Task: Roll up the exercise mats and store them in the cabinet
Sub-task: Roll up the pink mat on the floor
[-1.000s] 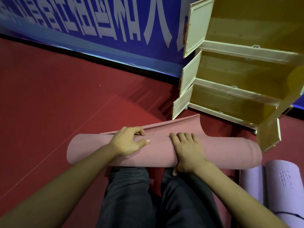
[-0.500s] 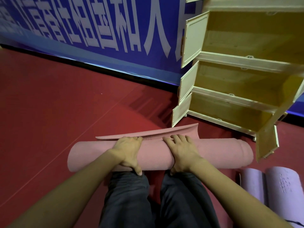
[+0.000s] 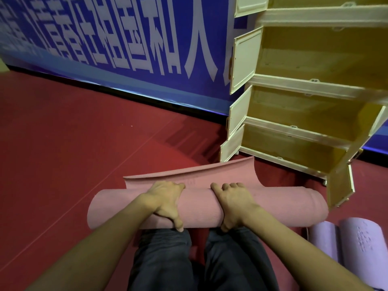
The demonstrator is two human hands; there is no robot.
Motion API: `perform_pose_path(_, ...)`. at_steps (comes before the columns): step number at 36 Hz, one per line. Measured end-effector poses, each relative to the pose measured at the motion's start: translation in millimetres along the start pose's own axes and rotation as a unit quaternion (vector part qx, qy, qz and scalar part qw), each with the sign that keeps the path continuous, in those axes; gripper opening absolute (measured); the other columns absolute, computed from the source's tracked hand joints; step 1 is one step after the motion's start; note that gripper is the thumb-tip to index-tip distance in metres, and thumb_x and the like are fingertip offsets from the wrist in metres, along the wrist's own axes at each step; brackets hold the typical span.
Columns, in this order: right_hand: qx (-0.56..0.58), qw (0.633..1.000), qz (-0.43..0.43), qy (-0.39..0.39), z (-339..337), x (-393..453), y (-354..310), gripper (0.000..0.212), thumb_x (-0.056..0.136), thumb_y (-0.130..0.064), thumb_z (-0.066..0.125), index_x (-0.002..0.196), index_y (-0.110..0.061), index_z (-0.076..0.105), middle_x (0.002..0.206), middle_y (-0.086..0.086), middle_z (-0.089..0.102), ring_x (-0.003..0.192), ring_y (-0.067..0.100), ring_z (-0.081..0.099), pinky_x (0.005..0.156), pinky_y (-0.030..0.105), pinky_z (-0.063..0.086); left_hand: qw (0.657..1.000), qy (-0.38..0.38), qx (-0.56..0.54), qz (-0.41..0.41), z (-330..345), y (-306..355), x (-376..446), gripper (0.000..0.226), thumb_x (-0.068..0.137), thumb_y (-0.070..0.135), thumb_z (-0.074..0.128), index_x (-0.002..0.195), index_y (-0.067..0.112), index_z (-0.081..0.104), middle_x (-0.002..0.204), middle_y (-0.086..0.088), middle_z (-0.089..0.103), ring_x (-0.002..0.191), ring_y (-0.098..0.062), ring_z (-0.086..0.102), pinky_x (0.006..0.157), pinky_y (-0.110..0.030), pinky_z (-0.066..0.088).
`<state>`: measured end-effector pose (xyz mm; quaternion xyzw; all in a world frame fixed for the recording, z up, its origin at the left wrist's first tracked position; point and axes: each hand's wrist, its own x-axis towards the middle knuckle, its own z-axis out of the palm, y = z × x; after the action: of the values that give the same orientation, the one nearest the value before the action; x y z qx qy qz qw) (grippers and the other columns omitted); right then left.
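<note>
Pink mat [image 3: 273, 204]: mostly rolled into a fat tube lying crosswise on the red floor [image 3: 84, 143], right in front of our knees. A short loose flap [image 3: 199, 173] is left unrolled on the far side, curling up a bit at its far edge.

Left hand [image 3: 165, 202]: we've got it draped over the top of the roll, fingers curled over the far side where the flap meets the tube, thumb hooked down the near side. So it's wrapped around the roll, gripping it.

Right hand [image 3: 233, 204]: same deal, just beside the left one with a bare strip of mat between them. Fingers over the top toward the flap, thumb tucked down the near face of the roll.

Cabinet [image 3: 310, 87]: cream-coloured, stacked compartments with yellowish insides, all the little doors swung open. It stands just past the right end of the pink roll, near it; we can't tell if they touch.

Purple mats [image 3: 346, 240]: already rolled, lying on the floor at the lower right, just beside the pink roll's right end.

Trousers [image 3: 163, 259]: dark, our knees sit right under the roll's near edge.

Banner [image 3: 126, 38]: blue with big white characters, running along the back behind the floor.
</note>
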<state>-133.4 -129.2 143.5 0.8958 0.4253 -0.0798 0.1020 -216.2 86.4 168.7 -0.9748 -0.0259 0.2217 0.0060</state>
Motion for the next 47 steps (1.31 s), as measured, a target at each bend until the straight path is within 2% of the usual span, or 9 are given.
perform_pose_path(4, -0.008, 1.0, -0.014, -0.017, -8, -11, 0, 0.107, 0.047, -0.056, 0.087, 0.132, -0.017, 0.037, 0.115, 0.009, 0.063, 0.1, 0.029, 0.064, 0.087, 0.037, 0.044, 0.999, -0.026, -0.025, 0.016, -1, 0, -8, 0.118, 0.036, 0.076, 0.085, 0.135, 0.022, 0.048, 0.112, 0.003, 0.066, 0.092, -0.019, 0.057, 0.072, -0.032, 0.044)
perform_pose_path(17, 0.096, 0.986, -0.036, -0.132, -18, -44, 0, 0.105, 0.047, -0.069, 0.085, 0.132, -0.029, 0.037, 0.118, 0.002, 0.06, 0.107, 0.028, 0.062, 0.099, 0.041, 0.045, 0.98, -0.154, -0.113, 0.053, -2, 6, -11, 0.074, 0.036, 0.065, 0.093, 0.095, 0.031, 0.064, 0.092, 0.015, 0.066, 0.084, -0.008, 0.061, 0.08, -0.029, 0.056)
perform_pose_path(21, 0.169, 0.981, -0.005, -0.091, -10, -44, 1, 0.106, 0.064, -0.101, 0.038, 0.144, -0.031, 0.039, 0.136, 0.003, 0.057, 0.126, 0.029, 0.053, 0.108, 0.046, 0.037, 0.961, -0.182, -0.203, 0.049, 1, -3, -2, 0.069, 0.037, 0.055, 0.096, 0.098, 0.032, 0.074, 0.095, 0.019, 0.074, 0.091, -0.008, 0.069, 0.087, -0.034, 0.059)
perform_pose_path(24, 0.159, 0.986, 0.04, 0.006, 4, -37, -8, 0.097, 0.078, -0.093, 0.007, 0.142, -0.03, 0.043, 0.144, 0.001, 0.053, 0.133, 0.027, 0.046, 0.113, 0.045, 0.031, 0.949, -0.173, -0.262, 0.037, 4, -12, 7, 0.068, 0.04, 0.05, 0.096, 0.102, 0.034, 0.075, 0.099, 0.018, 0.076, 0.094, -0.008, 0.071, 0.09, -0.036, 0.059)
perform_pose_path(27, 0.119, 0.988, 0.083, 0.056, 14, -28, -21, 0.093, 0.084, -0.081, -0.003, 0.14, -0.025, 0.046, 0.138, 0.004, 0.055, 0.129, 0.029, 0.045, 0.116, 0.046, 0.026, 0.936, -0.186, -0.298, 0.018, 1, -22, 15, 0.069, 0.047, 0.046, 0.096, 0.111, 0.033, 0.074, 0.106, 0.016, 0.075, 0.096, -0.009, 0.072, 0.09, -0.035, 0.06)
perform_pose_path(33, 0.103, 0.982, 0.119, 0.109, 26, -16, -29, 0.087, 0.093, -0.073, 0.006, 0.144, -0.018, 0.048, 0.137, 0.008, 0.057, 0.128, 0.033, 0.047, 0.118, 0.05, 0.025, 0.943, -0.112, -0.311, -0.021, -5, -40, 27, 0.114, 0.048, 0.061, 0.091, 0.149, 0.03, 0.049, 0.146, 0.013, 0.052, 0.131, -0.011, 0.051, 0.111, -0.031, 0.04)
perform_pose_path(39, 0.1, 0.98, 0.122, 0.122, 27, -3, -19, 0.078, 0.092, -0.074, 0.011, 0.121, -0.022, 0.062, 0.112, 0.005, 0.067, 0.108, 0.031, 0.057, 0.106, 0.046, 0.037, 0.94, -0.038, -0.338, 0.007, 13, -39, 28, 0.101, 0.046, 0.077, 0.083, 0.138, 0.049, 0.054, 0.152, 0.021, 0.044, 0.137, -0.004, 0.044, 0.117, -0.037, 0.035)
perform_pose_path(43, 0.102, 0.983, 0.121, 0.09, 17, 11, -12, 0.087, 0.083, -0.077, 0.0, 0.12, -0.025, 0.061, 0.117, 0.004, 0.067, 0.111, 0.029, 0.06, 0.101, 0.043, 0.039, 0.964, 0.028, -0.263, 0.032, 21, -44, 21, 0.106, 0.053, 0.103, 0.05, 0.143, 0.045, 0.054, 0.156, 0.02, 0.04, 0.143, -0.003, 0.038, 0.121, -0.038, 0.029)
perform_pose_path(47, 0.122, 0.984, 0.111, 0.074, 8, 29, -5, 0.084, 0.084, -0.078, 0.006, 0.116, -0.026, 0.063, 0.12, 0.005, 0.068, 0.114, 0.028, 0.061, 0.098, 0.042, 0.04, 0.974, 0.055, -0.22, 0.017, 22, -45, 15, 0.107, 0.061, 0.105, 0.03, 0.149, 0.047, 0.042, 0.154, 0.019, 0.046, 0.141, -0.006, 0.042, 0.118, -0.038, 0.033)
